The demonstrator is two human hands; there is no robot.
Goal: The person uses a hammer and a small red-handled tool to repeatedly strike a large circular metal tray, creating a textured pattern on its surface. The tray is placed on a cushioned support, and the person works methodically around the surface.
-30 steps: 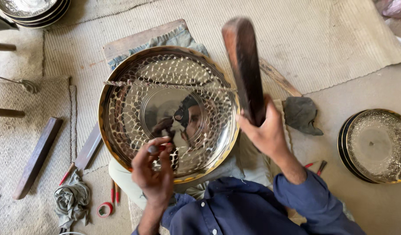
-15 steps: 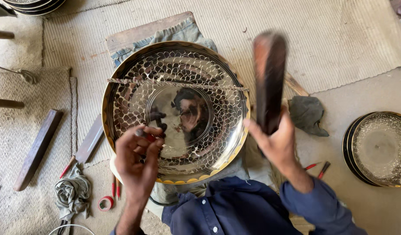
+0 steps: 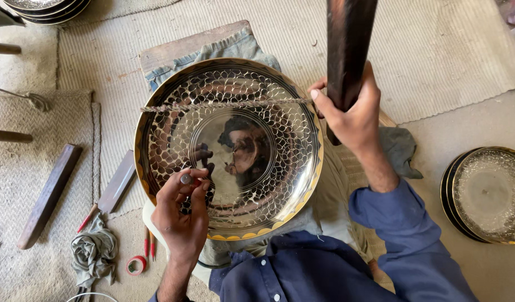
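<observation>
woven mat floor; large round engraved brass plate at centre. left hand, at 7 o'clock, pinches small metal punch on plate; right hand, at 2 o'clock, grips dark wooden mallet.

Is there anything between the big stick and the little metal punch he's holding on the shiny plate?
Nothing visible. The right hand holds the dark wooden mallet raised, off to one side of the engraved brass plate. The left hand pinches the small punch on the plate's lower left. Only open air and bare plate lie between them; the twisted cord crosses farther up.
</observation>
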